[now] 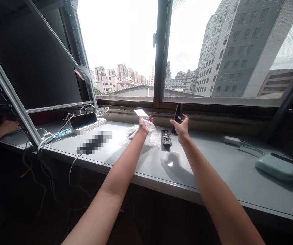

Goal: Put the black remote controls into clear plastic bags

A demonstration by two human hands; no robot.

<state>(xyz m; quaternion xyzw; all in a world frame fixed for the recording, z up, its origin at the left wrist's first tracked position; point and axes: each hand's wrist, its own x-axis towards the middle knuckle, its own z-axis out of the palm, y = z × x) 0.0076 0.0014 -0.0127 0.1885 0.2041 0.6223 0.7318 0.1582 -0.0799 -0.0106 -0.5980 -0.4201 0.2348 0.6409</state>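
My left hand [143,125] is closed on a crinkled clear plastic bag [153,137], which spreads over the table below it. A flat white card or paper [140,113] sticks out above the same hand. My right hand [182,126] grips a slim black remote control [178,112], held upright with a small pale label on the side towards me. Between the hands a second black remote control [166,137] lies on the table, its buttons facing up.
On the pale table [146,166], a phone [83,120] rests on a white power strip [95,125] by a metal rack [11,92]. A blurred dark object [94,144] lies left. Right are a white adapter [231,140] and blue-grey device [279,165]. Another person's hand [8,127] shows far left.
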